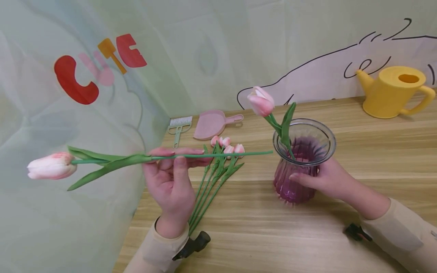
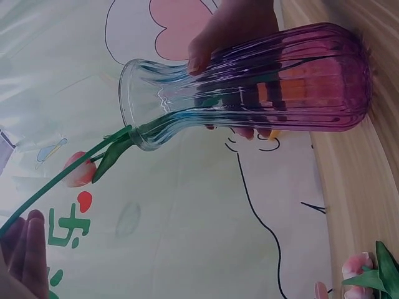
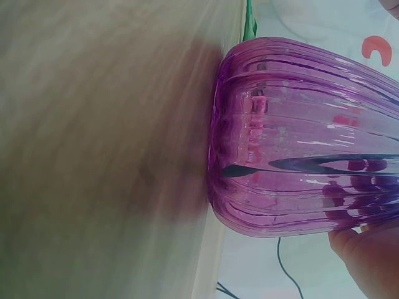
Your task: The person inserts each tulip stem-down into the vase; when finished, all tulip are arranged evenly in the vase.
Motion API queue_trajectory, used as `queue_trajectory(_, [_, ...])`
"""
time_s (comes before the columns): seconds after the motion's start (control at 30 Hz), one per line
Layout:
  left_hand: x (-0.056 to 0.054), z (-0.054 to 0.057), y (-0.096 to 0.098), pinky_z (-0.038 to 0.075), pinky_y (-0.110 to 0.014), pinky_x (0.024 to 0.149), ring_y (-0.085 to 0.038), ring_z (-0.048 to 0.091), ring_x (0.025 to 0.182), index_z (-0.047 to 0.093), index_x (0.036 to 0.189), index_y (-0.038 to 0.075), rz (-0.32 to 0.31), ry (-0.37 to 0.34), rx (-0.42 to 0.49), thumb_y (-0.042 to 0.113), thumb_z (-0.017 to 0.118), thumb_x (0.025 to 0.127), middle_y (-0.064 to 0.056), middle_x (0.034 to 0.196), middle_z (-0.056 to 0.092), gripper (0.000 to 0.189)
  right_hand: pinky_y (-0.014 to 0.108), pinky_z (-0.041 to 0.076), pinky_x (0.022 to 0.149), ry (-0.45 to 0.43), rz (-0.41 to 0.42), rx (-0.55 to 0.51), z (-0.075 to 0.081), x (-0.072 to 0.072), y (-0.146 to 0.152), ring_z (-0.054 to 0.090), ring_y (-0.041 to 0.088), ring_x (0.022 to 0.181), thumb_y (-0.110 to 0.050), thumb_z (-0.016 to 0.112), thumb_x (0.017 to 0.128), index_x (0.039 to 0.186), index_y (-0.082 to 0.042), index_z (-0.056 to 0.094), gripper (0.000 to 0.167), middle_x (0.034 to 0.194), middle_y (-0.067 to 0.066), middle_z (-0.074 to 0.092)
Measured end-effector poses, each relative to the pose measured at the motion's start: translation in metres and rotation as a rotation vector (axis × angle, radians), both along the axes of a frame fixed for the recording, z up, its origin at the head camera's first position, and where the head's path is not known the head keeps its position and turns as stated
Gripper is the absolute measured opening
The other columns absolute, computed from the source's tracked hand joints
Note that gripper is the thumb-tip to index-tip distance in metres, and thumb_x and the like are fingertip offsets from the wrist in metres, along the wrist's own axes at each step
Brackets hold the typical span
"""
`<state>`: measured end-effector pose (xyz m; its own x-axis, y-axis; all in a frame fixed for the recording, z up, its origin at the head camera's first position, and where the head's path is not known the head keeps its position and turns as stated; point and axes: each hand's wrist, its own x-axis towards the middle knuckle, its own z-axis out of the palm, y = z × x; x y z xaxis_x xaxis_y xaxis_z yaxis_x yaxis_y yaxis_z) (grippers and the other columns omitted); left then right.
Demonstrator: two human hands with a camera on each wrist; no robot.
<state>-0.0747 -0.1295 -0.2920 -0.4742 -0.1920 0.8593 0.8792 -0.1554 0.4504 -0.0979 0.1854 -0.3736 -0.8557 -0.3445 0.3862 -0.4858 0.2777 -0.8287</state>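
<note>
My left hand (image 1: 170,185) pinches the green stem of a pink-and-white artificial tulip (image 1: 52,165) between thumb and fingers. The tulip lies nearly level, its bloom to the left and its stem end beside the vase mouth; whether the end touches the rim I cannot tell. A ribbed glass vase (image 1: 286,182), clear at the top and purple below, stands upright on the table. My right hand (image 1: 326,181) grips it around its side. One pink tulip (image 1: 262,103) leans left in the vase. In the left wrist view, the held stem (image 2: 59,176) reaches the vase rim.
Several tulips (image 1: 218,172) lie on the wooden table (image 1: 252,227) behind my left hand. Farther back are a pink dustpan (image 1: 209,124) and a small green brush (image 1: 178,129). A yellow watering can (image 1: 390,93) stands at the back right, before a printed backdrop (image 1: 218,49).
</note>
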Motion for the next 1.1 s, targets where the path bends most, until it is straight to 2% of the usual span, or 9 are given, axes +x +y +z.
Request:
queue_trajectory(0.53, [0.0015, 0.0022, -0.0015, 0.066, -0.040, 0.062, -0.030, 0.077, 0.073, 0.040, 0.109, -0.013, -0.016, -0.001, 0.038, -0.002, 0.056, 0.103, -0.025, 0.089, 0.075, 0.020, 0.011, 0.047, 0.101, 0.001, 0.005, 0.007, 0.0014, -0.0001, -0.0003, 0.058, 0.000, 0.117, 0.001, 0.084, 0.078, 0.144, -0.002, 0.042, 0.079, 0.128, 0.015, 0.064])
queue_trajectory(0.9, [0.0016, 0.0007, 0.0005, 0.066, -0.039, 0.062, -0.028, 0.077, 0.072, 0.040, 0.111, -0.015, -0.012, 0.008, 0.018, -0.001, 0.057, 0.103, -0.023, 0.090, 0.076, 0.023, 0.011, 0.046, 0.101, 0.012, 0.003, 0.006, 0.0015, -0.0002, -0.0006, 0.057, -0.001, 0.117, 0.002, 0.084, 0.077, 0.144, -0.001, 0.042, 0.079, 0.127, 0.016, 0.064])
queue_trajectory(1.1, [0.0020, 0.0005, 0.0008, 0.066, -0.040, 0.062, -0.028, 0.077, 0.072, 0.040, 0.111, -0.015, -0.010, 0.009, 0.012, -0.002, 0.055, 0.104, -0.023, 0.090, 0.076, 0.021, 0.011, 0.047, 0.100, 0.030, -0.001, -0.021, 0.0005, -0.0004, -0.0021, 0.059, 0.000, 0.115, 0.006, 0.083, 0.075, 0.141, 0.003, 0.042, 0.078, 0.124, 0.009, 0.064])
